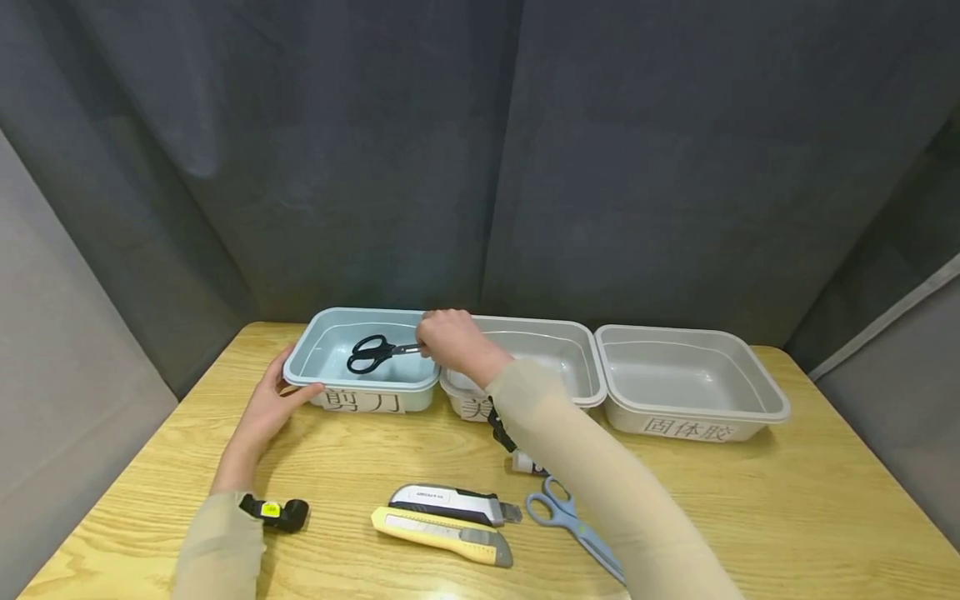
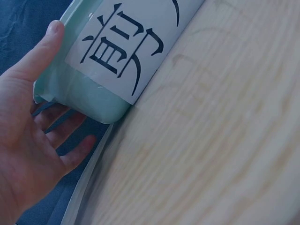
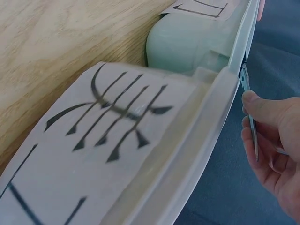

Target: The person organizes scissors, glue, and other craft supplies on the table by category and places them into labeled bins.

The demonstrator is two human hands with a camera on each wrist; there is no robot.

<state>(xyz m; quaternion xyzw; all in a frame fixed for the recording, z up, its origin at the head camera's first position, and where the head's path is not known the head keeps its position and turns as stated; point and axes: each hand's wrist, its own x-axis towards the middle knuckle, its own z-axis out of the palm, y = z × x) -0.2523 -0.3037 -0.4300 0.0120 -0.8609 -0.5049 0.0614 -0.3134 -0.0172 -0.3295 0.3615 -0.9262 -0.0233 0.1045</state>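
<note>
My right hand (image 1: 456, 340) pinches a pair of black-handled scissors (image 1: 384, 351) by the blades, above the gap between two bins. The scissors' handles point left, over the light blue bin (image 1: 367, 386). In the right wrist view, the metal blade (image 3: 253, 126) passes between thumb and fingers. My left hand (image 1: 264, 410) holds the left front corner of the light blue bin. Its thumb lies along the bin's front, near the rim, and the other fingers reach round the side below the rim, as the left wrist view shows. A paper label with Chinese characters (image 2: 117, 51) covers the bin's front.
A grey middle bin (image 1: 536, 323), partly hidden by my right arm, and a grey right bin (image 1: 697, 410) continue the row. Nearer lie a white-and-black utility knife (image 1: 442, 499), a yellow utility knife (image 1: 442, 532), blue scissors (image 1: 558, 515) and a small white tube (image 1: 527, 463).
</note>
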